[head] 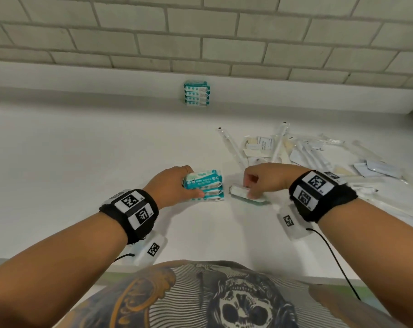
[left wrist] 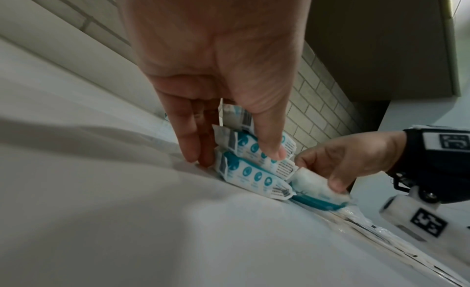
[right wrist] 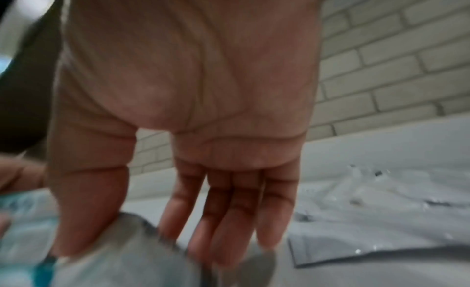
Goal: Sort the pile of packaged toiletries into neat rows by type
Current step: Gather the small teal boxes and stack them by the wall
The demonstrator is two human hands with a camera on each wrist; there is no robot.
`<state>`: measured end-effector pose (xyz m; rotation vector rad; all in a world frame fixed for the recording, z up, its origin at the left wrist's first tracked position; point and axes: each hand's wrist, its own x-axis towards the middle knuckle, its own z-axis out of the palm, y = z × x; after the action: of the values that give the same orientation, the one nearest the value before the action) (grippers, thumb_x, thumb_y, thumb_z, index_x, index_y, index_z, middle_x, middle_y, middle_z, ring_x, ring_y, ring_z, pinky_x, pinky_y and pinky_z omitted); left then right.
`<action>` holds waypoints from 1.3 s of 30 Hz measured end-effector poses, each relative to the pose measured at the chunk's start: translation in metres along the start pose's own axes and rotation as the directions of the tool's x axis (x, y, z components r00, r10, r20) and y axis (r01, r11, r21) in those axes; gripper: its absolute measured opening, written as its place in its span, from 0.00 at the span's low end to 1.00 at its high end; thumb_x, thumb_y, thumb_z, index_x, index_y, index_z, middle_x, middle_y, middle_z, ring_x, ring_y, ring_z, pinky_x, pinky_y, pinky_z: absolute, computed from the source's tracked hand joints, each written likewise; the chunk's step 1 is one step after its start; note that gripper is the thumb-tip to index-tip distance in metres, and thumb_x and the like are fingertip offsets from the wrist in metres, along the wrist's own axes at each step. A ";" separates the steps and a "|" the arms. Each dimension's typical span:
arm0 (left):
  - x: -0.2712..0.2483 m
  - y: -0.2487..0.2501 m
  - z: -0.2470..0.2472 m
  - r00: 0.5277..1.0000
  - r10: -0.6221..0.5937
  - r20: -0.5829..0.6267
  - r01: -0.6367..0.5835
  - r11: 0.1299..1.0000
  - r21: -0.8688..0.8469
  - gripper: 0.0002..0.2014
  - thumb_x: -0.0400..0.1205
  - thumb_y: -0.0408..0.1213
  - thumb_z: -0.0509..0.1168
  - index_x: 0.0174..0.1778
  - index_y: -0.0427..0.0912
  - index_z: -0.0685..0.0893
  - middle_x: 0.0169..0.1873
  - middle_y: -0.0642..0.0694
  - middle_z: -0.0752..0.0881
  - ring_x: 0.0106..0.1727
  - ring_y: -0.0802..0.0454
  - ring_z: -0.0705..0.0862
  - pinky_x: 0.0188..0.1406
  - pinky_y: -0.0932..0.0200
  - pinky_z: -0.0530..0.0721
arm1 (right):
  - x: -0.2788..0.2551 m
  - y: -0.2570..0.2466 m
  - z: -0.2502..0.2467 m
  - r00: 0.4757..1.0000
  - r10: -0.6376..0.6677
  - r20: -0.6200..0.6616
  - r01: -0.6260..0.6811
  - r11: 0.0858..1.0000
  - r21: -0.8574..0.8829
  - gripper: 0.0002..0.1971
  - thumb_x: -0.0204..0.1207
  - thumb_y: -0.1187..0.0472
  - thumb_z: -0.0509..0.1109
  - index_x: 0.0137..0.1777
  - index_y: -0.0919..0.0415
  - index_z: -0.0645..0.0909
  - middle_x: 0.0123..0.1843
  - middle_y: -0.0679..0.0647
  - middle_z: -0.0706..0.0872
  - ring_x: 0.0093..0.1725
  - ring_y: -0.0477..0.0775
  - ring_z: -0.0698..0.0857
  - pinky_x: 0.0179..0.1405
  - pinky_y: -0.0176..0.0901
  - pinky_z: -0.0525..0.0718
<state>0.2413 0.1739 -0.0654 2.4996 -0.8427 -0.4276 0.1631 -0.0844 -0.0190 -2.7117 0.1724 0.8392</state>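
Observation:
A stack of three teal-and-white mini wipes packs [head: 205, 185] [left wrist: 254, 170] stands on the white counter [head: 82, 162]. My left hand [head: 187, 182] [left wrist: 236, 157] grips it, fingers on the far side and thumb on the near side. Just to its right a single wipes pack [head: 246, 195] [left wrist: 312, 184] [right wrist: 122, 257] lies flat. My right hand [head: 250, 189] [right wrist: 142, 253] pinches it between thumb and fingers. Several more wipes packs [head: 197, 93] are stacked against the back wall. The right wrist view is blurred.
A loose pile of clear and white packaged toiletries [head: 295, 150] [right wrist: 368, 221], long thin packets and flat sachets, spreads over the right side of the counter. A brick wall [head: 200, 31] runs along the back. Cables hang from both wristbands.

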 end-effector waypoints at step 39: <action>-0.006 0.006 -0.018 0.934 -0.197 0.298 0.300 0.885 -0.357 0.35 0.80 0.70 0.49 0.62 0.42 0.80 0.50 0.41 0.89 0.44 0.50 0.88 0.47 0.54 0.90 | 0.011 -0.058 0.018 0.996 -0.025 0.082 -0.026 0.820 0.571 0.37 0.73 0.30 0.63 0.72 0.56 0.69 0.54 0.59 0.86 0.44 0.54 0.86 0.45 0.51 0.89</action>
<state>0.2413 0.1793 -0.0463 2.1981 -0.4560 -0.9286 0.1743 -0.0244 -0.0251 -2.1037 0.3465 0.7510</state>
